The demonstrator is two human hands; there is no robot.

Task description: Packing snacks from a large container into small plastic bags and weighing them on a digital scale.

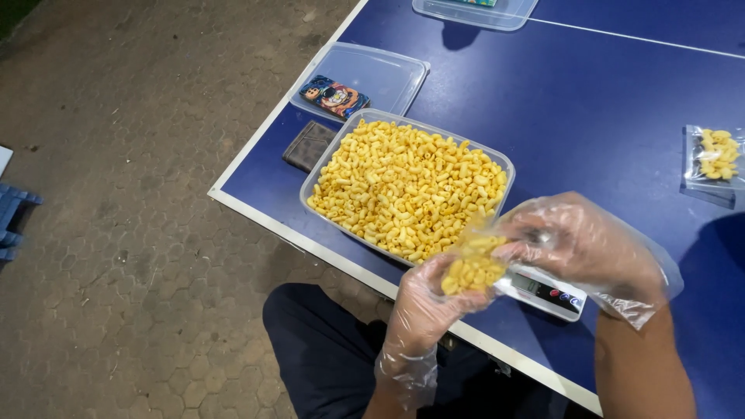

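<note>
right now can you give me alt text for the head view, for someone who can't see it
Two hands in clear plastic gloves hold a small clear bag of yellow macaroni between them, left hand below and right hand beside it, over a small scale. Behind sits a clear tub of the same macaroni on a blue table.

Bright overhead light, dim bkgd

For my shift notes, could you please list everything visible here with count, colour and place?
pasta tub: one, clear, full of yellow macaroni, table's near edge
small bag: one, clear, part-filled with macaroni, held in both hands
scale: one, white, under the hands
filled bag: one, clear, right
lid: one, clear, behind tub
phone: one, colourful case, on lid
wallet: one, brown, beside tub
far container: one, clear, top
table: one, blue
left hand: gloved
right hand: gloved
</note>
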